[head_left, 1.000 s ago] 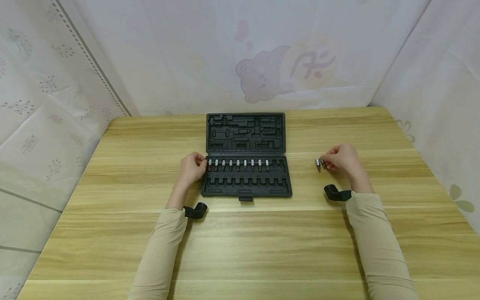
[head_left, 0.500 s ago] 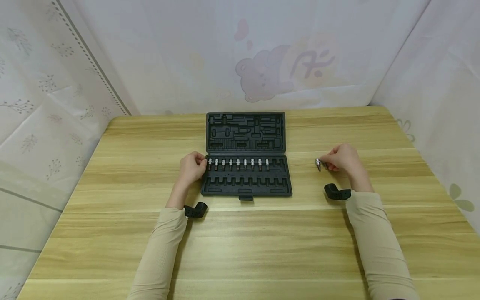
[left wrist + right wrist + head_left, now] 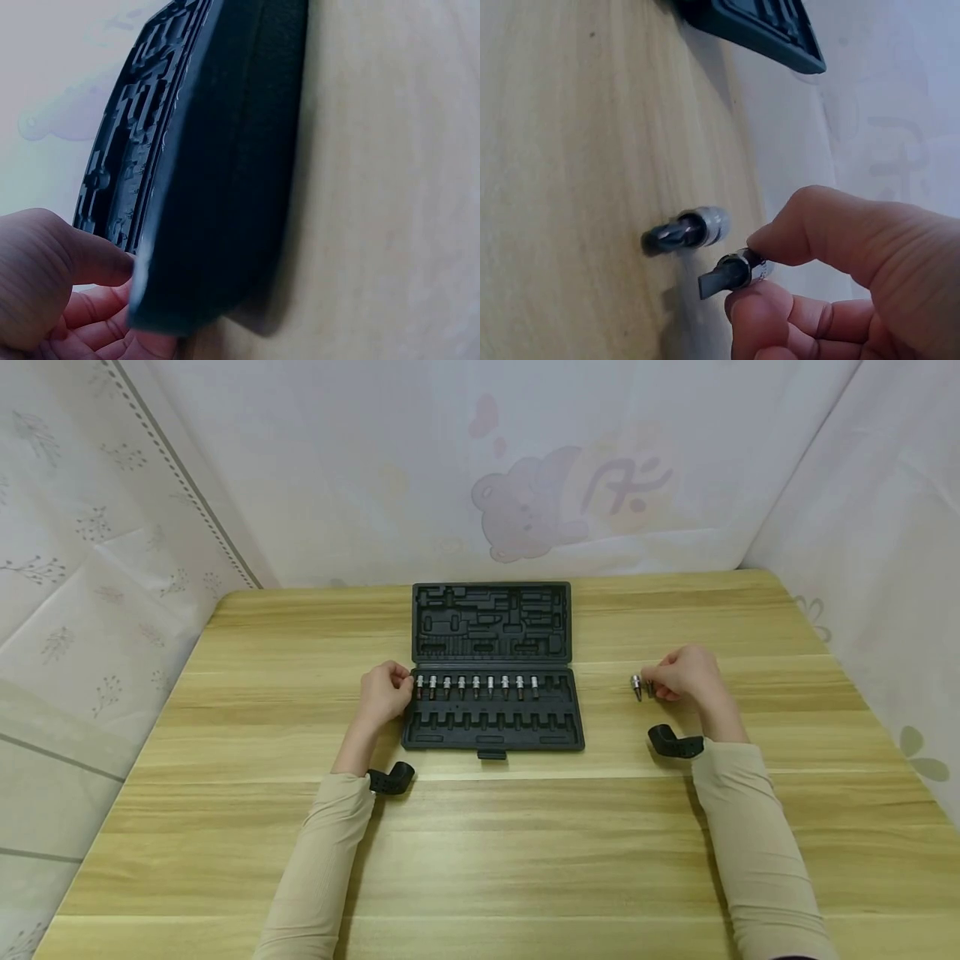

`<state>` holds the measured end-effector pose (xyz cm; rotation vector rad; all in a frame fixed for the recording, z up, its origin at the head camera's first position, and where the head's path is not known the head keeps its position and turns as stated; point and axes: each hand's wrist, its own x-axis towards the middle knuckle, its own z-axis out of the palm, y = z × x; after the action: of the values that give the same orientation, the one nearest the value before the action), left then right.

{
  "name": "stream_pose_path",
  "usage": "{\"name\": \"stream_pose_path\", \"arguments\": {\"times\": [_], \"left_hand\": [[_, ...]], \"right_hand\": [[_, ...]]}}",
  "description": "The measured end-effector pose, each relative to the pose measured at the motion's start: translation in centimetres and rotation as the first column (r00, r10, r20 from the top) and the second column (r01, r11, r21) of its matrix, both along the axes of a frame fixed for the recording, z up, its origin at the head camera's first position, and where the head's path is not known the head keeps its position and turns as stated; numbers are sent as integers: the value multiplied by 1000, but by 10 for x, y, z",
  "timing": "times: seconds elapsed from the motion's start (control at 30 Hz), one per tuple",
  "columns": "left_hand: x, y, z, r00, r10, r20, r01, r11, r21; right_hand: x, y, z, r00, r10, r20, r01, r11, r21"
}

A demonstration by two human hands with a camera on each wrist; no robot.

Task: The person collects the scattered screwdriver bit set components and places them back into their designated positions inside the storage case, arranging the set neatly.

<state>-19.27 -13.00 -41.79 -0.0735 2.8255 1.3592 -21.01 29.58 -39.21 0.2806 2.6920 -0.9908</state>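
My left hand (image 3: 385, 693) holds the left edge of an opened black plastic bit socket case (image 3: 450, 708); in the left wrist view the thumb (image 3: 105, 259) lies at its rim with the fingers below. Out to the right, my right hand (image 3: 688, 678) pinches a flat-blade bit socket (image 3: 733, 274) between thumb and fingers, its blade pointing away from the fingertips. Close beside that one, a second bit socket (image 3: 697, 229) with a cross-shaped tip lies on the table. Several silver-topped bit sockets (image 3: 476, 685) sit in the upper row of the case.
The case's lid (image 3: 491, 622) lies back toward the curtain, its moulded recesses showing. Bare slots (image 3: 501, 723) run along the case's lower row, and a few at the right end of the upper one. A patterned curtain (image 3: 375, 485) hangs behind the wooden table (image 3: 480, 860).
The flat-blade bit socket in my right hand has shifted slightly right, away from the one lying beside it. My left hand stays at the case's edge.
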Motion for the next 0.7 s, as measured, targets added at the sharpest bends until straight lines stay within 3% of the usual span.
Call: {"name": "stream_pose_path", "arguments": {"times": [0.7], "left_hand": [[1,0,0,1000,-3,-7,3,1000,2]], "right_hand": [[-3,-30,11,997,79,-23,-80,996,-49]]}}
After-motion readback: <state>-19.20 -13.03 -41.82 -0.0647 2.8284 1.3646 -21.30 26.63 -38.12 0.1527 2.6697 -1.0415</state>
